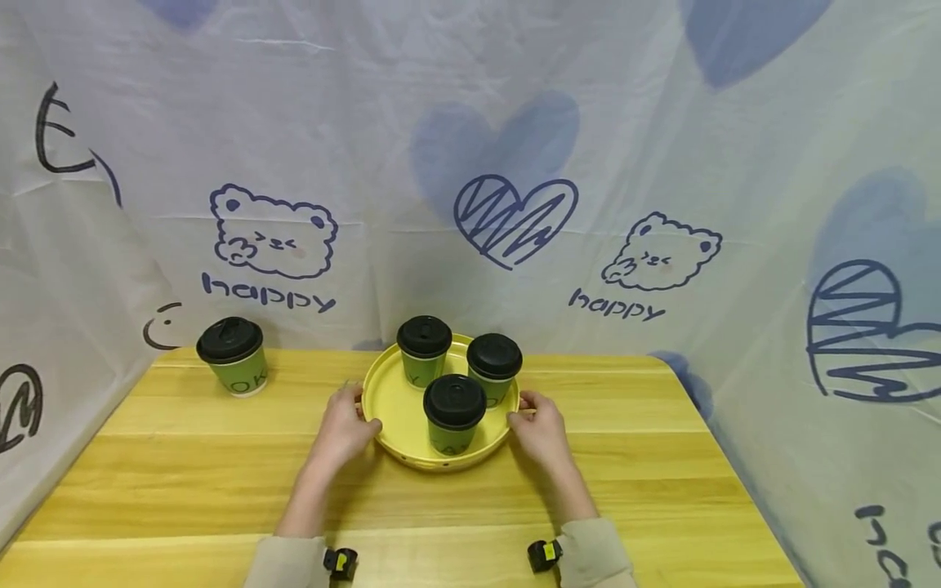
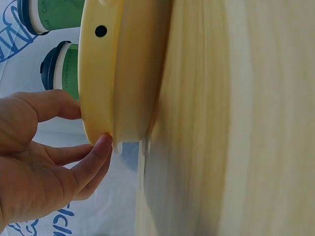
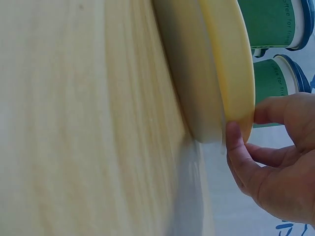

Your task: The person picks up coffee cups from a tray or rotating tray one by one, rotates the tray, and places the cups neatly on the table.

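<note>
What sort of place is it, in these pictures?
Probably a staged recording corner, indoors: printed cloth hangs behind and beside a wood-grained table, and small black devices sit at the sleeves.

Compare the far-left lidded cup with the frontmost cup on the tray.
The left cup stands on the wooden tabletop; the frontmost cup stands in the yellow tray. The left cup's lettering reads OK; the frontmost cup's is harder to read. Both are green, upright and black-lidded.

Smooth plastic tray [image 1: 400,416], wood-grained tabletop [image 1: 441,518]
</note>
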The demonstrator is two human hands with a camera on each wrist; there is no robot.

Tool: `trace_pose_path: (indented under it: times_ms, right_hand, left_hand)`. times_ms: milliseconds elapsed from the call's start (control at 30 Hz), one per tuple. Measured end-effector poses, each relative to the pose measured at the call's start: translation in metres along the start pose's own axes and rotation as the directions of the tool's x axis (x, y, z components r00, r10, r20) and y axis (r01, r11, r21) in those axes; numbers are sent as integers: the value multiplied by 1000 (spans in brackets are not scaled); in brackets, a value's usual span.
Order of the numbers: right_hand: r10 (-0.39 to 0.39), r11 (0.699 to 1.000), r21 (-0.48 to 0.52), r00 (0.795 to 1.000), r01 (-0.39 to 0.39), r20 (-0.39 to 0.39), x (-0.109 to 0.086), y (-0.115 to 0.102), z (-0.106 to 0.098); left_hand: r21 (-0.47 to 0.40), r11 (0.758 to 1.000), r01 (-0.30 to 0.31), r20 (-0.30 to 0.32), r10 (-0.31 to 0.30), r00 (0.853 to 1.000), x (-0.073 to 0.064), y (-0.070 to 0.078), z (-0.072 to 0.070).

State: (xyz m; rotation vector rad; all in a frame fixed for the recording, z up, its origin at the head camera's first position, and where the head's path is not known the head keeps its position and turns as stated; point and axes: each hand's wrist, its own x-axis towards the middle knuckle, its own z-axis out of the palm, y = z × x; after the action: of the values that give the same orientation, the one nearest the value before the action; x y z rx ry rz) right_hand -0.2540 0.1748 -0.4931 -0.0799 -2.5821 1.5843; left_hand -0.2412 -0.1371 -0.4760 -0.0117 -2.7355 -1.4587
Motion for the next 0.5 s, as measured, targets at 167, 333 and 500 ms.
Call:
trace_pose_path:
  times_ms: [167, 333, 500]
  right_hand:
    - [52, 997, 62, 998, -53, 22, -1, -3, -1]
    - [84, 992, 95, 996, -86, 26, 0, -6, -4]
    - [35, 999, 42, 999, -34, -7, 7, -4, -6]
  left_hand:
    - [26, 998, -52, 0, 52, 999, 7, -1, -5]
    - [40, 999, -21, 37, 20, 999, 11, -2, -8]
    - [34, 999, -21, 71, 19, 997, 19, -4, -8]
